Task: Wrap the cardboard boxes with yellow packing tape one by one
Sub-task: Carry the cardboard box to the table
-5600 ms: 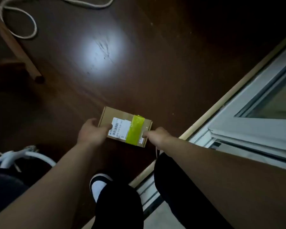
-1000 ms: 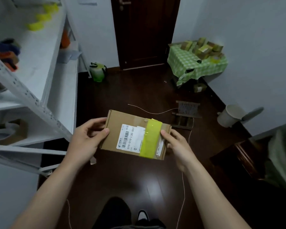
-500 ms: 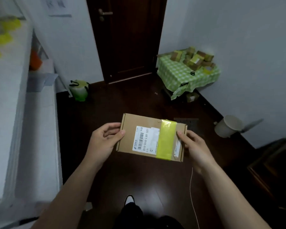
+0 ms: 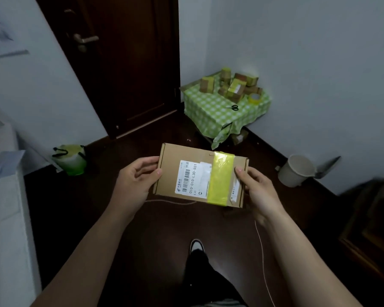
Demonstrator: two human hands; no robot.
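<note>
I hold a flat cardboard box (image 4: pixel 171 167) in the air at chest height, with a white shipping label and one band of yellow tape across its right part. My left hand (image 4: pixel 134 181) grips its left edge, thumb on top. My right hand (image 4: pixel 256 190) grips the right edge, thumb beside the tape band. Ahead in the corner stands a small table (image 4: pixel 208 107) under a green checked cloth. On it lie several taped boxes (image 4: pixel 235 87), a roll of yellow tape (image 4: pixel 253 98) and scissors (image 4: pixel 233 107).
A dark door (image 4: pixel 124 63) is ahead on the left. A green bag (image 4: pixel 70 160) sits on the dark floor by the wall, a white bin (image 4: pixel 295 170) by the right wall. White shelving (image 4: pixel 5 207) runs along my left, dark furniture (image 4: pixel 372 229) on my right. A thin cord (image 4: pixel 263 258) crosses the floor.
The box has been picked up from the floor by the window. Over the last second my view turned left to right and the corner table came nearer; both hands keep their grip.
</note>
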